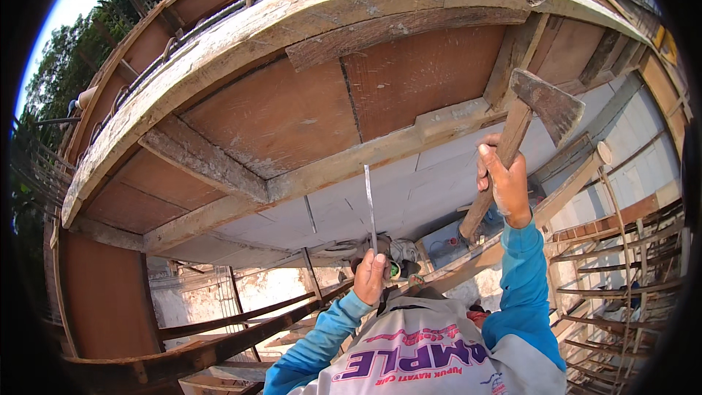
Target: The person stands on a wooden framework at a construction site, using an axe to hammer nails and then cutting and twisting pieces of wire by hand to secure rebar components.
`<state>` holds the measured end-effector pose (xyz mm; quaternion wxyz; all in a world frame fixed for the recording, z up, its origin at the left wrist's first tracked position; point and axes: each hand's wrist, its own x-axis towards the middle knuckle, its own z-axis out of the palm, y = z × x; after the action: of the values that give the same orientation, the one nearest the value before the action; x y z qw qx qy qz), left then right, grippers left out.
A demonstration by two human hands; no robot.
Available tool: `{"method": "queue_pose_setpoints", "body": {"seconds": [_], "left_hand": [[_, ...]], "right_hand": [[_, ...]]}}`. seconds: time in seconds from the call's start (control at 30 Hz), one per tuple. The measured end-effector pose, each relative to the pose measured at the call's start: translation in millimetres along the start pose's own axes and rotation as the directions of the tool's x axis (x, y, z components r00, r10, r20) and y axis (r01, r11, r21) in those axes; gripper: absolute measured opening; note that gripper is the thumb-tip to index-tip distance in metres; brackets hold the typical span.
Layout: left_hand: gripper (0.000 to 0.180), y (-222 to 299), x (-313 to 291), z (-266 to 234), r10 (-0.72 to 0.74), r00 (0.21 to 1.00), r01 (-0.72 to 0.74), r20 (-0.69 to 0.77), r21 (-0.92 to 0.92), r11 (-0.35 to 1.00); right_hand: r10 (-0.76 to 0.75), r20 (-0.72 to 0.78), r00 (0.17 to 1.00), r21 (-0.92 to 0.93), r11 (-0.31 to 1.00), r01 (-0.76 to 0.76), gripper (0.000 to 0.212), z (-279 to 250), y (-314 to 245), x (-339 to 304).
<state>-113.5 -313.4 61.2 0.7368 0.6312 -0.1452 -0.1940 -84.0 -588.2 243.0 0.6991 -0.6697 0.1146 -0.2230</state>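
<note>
My right hand (506, 184) is raised on the right, its fingers wrapped round the wooden handle of an axe (514, 132). The axe's dark, worn head is uppermost, and its blade points right. Lower and nearer the middle, my left hand (371, 278) is closed on the bottom of a thin, pale metal rod (369, 201). The rod stands nearly upright, and its top end reaches the lower wooden beam (351, 159) of the formwork; I cannot tell whether they touch. The lower end of the rod is hidden by my fingers.
Brown plywood panels (431, 66) framed with rough timber span the view ahead. A thick curved beam (322, 11) runs along their top. Scaffold poles (621, 292) stand at the right, and dark rails (241, 329) cross the lower left. Beneath me is a drop to lower ground.
</note>
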Motion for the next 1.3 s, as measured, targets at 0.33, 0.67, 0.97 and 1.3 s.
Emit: {"method": "queue_pose_setpoints", "body": {"seconds": [0.33,0.67,0.97,1.3], "left_hand": [[0.035,3.6,44.6,68.9,-0.224,0.735,0.014,0.640,0.316,0.949],[0.023,57.9,85.8,29.2,-0.004,0.794,0.592,0.608,-0.771,0.234],[0.016,93.2,104.3,1.8,0.173,0.881,0.409,0.440,-0.893,0.187],[0.020,85.7,77.7,28.5,0.164,0.945,0.150,0.282,-0.823,0.548]], "right_hand": [[0.184,0.049,0.982,0.068,0.980,-0.187,0.026,-11.2,101.8,-113.9],[0.164,-0.590,0.791,0.081,0.986,-0.144,0.015,-68.5,101.2,-161.5],[0.388,-0.580,0.716,-0.021,0.872,-0.490,0.009,-56.8,133.2,-234.5],[0.335,-0.220,0.916,-0.035,0.936,-0.351,0.017,68.4,40.8,-158.6]]}}
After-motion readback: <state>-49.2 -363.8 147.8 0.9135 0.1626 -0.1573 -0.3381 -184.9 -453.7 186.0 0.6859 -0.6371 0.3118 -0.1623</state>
